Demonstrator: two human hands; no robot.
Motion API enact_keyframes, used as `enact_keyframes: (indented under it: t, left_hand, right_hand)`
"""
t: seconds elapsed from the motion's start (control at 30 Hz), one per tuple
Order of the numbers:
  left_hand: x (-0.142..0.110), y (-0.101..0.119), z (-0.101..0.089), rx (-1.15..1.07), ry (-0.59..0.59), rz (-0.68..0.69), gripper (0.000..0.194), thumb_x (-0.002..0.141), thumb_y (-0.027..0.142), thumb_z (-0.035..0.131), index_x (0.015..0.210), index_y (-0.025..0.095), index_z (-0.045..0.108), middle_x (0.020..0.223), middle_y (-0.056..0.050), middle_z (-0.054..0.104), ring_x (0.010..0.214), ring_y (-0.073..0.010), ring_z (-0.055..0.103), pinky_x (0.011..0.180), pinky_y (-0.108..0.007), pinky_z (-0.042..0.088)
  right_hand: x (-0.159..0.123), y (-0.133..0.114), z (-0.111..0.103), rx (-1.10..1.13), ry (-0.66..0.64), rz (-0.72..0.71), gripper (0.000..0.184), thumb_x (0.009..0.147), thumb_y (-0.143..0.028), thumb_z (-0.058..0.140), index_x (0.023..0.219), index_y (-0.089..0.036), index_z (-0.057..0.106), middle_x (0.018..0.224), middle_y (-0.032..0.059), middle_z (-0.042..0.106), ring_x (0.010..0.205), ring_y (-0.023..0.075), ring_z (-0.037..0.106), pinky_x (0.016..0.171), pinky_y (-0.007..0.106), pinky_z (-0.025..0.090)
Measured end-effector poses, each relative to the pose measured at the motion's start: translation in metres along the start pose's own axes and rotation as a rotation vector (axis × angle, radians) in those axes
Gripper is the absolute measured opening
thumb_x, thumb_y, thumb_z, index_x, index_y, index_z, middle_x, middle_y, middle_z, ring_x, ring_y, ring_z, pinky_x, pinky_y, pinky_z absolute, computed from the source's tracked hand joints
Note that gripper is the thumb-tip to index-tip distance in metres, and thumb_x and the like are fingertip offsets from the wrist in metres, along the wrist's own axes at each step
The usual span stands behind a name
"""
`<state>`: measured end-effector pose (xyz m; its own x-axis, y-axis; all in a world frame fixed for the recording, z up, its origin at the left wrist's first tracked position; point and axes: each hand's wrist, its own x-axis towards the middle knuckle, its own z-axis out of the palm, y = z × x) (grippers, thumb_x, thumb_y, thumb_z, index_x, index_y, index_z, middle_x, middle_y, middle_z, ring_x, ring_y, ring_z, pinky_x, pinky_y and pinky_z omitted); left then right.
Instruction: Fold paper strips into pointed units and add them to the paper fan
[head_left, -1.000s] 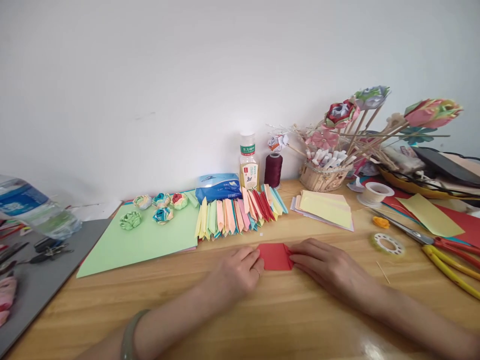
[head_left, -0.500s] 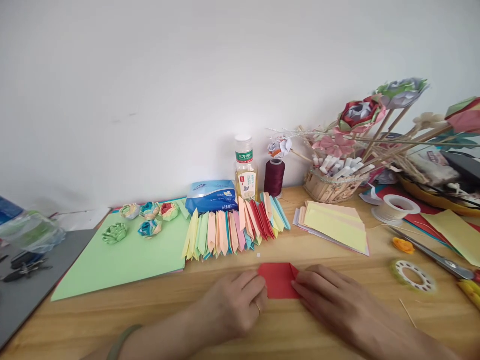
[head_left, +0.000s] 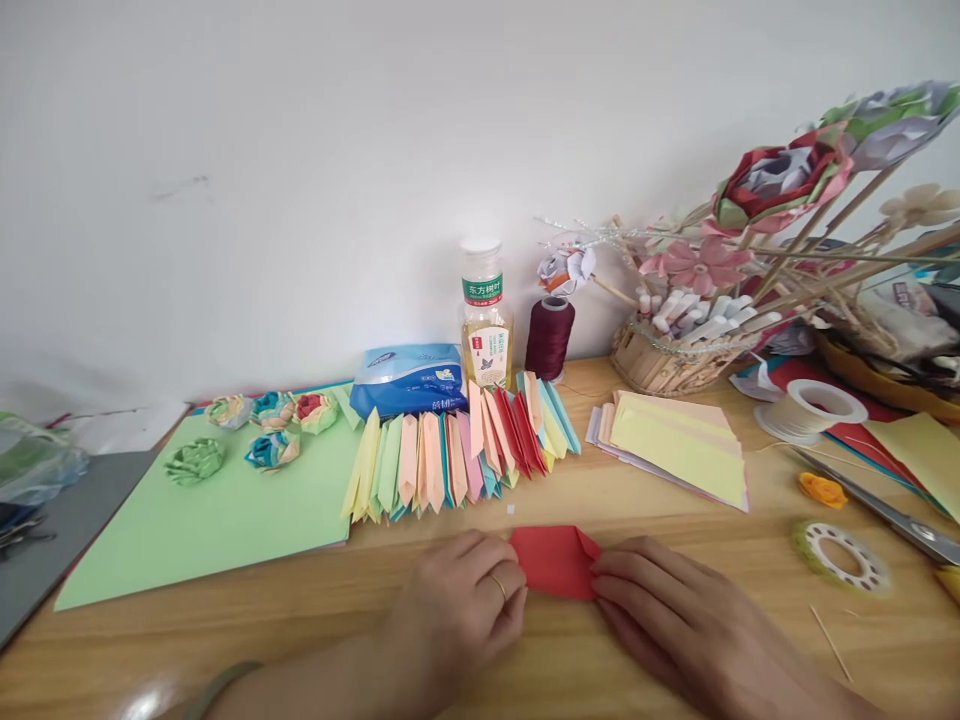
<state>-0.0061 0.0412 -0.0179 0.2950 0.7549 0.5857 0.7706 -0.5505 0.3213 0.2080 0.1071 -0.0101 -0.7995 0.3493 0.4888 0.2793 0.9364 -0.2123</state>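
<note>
A small red sheet of paper (head_left: 553, 562) lies on the wooden table between my hands, its top right corner folded over. My left hand (head_left: 476, 595) is closed at the paper's left edge, a ring on one finger. On the right edge, my right hand (head_left: 664, 605) pinches the paper near the folded corner, fingertips together. Beyond the paper stands a row of folded paper strips (head_left: 427, 460) in several colours. To the right of that row lies a stack of paper rectangles (head_left: 675, 445), yellow on top.
Folded paper flowers (head_left: 274, 450) rest on a green sheet (head_left: 202, 535) at left. Behind are a blue tissue pack (head_left: 409, 380), a bottle (head_left: 486, 320) and a maroon thread spool (head_left: 550, 340). Rightward are a basket (head_left: 675, 362), a tape roll (head_left: 840, 558) and scissors (head_left: 892, 515).
The camera view has shifted a little closer. Both hands stay at the paper's edges; its right side now looks slightly bent and the left hand has turned a little.
</note>
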Motion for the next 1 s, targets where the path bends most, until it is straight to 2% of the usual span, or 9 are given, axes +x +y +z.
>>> enact_keyframes:
  t: [0.1, 0.2, 0.37, 0.47, 0.57, 0.73, 1.0]
  left_hand:
    - [0.0, 0.002, -0.001, -0.088, -0.021, -0.105, 0.017, 0.08, 0.006, 0.046, 0.071, 0.017, 0.056, 0.068, -0.002, 0.059, 0.062, -0.014, 0.055, 0.057, -0.024, 0.046]
    - [-0.001, 0.003, -0.002, -0.114, -0.059, -0.153, 0.012, 0.08, 0.009, 0.049, 0.073, 0.016, 0.056, 0.072, -0.004, 0.06, 0.066, -0.0161, 0.054, 0.058, -0.026, 0.046]
    - [-0.004, 0.002, -0.002, -0.179, -0.076, -0.207, 0.016, 0.089, 0.014, 0.049, 0.076, 0.016, 0.058, 0.075, -0.003, 0.059, 0.068, -0.0155, 0.053, 0.06, -0.026, 0.044]
    - [-0.004, 0.003, -0.002, -0.234, -0.086, -0.291, 0.018, 0.089, 0.014, 0.047, 0.075, 0.016, 0.058, 0.076, -0.003, 0.058, 0.07, -0.0157, 0.053, 0.061, -0.027, 0.043]
    - [-0.003, 0.005, -0.002, -0.267, -0.104, -0.359, 0.018, 0.087, 0.013, 0.046, 0.075, 0.016, 0.058, 0.078, -0.004, 0.053, 0.07, -0.0155, 0.052, 0.06, -0.026, 0.043]
    - [0.001, 0.005, -0.002, -0.279, -0.146, -0.407, 0.016, 0.085, 0.014, 0.044, 0.073, 0.016, 0.056, 0.079, -0.005, 0.05, 0.069, -0.015, 0.052, 0.059, -0.026, 0.043]
    - [0.01, 0.004, -0.001, -0.197, -0.215, -0.416, 0.014, 0.08, 0.012, 0.042, 0.069, 0.017, 0.048, 0.078, -0.004, 0.051, 0.065, -0.0156, 0.052, 0.055, -0.026, 0.042]
  right_hand:
    - [0.003, 0.001, 0.005, 0.025, 0.003, 0.056, 0.02, 0.09, -0.01, 0.041, 0.084, -0.018, 0.058, 0.074, 0.0037, 0.063, 0.068, 0.0153, 0.059, 0.061, 0.026, 0.051]
    - [0.004, 0.0, 0.009, 0.029, 0.008, 0.103, 0.021, 0.089, -0.009, 0.04, 0.079, -0.02, 0.055, 0.069, 0.0024, 0.059, 0.064, 0.0153, 0.057, 0.057, 0.026, 0.049]
    - [-0.001, -0.003, 0.007, 0.091, -0.035, 0.199, 0.016, 0.089, -0.012, 0.042, 0.085, -0.02, 0.055, 0.085, 0.0063, 0.058, 0.075, 0.0164, 0.059, 0.065, 0.026, 0.052]
    - [-0.006, -0.002, 0.005, 0.163, -0.097, 0.248, 0.012, 0.09, -0.016, 0.044, 0.089, -0.021, 0.054, 0.092, 0.0063, 0.057, 0.082, 0.0166, 0.06, 0.069, 0.026, 0.052]
    - [-0.005, 0.0, 0.004, 0.243, -0.137, 0.309, 0.015, 0.092, -0.015, 0.041, 0.089, -0.023, 0.053, 0.091, 0.0038, 0.055, 0.08, 0.0137, 0.06, 0.069, 0.023, 0.052]
    - [0.004, -0.002, 0.005, 0.279, -0.181, 0.407, 0.019, 0.093, -0.016, 0.038, 0.081, -0.023, 0.051, 0.085, 0.0029, 0.054, 0.074, 0.0128, 0.059, 0.065, 0.022, 0.052]
    - [0.014, -0.001, 0.006, 0.196, -0.23, 0.439, 0.021, 0.089, -0.015, 0.036, 0.073, -0.021, 0.049, 0.077, 0.003, 0.053, 0.062, 0.014, 0.057, 0.055, 0.026, 0.051]
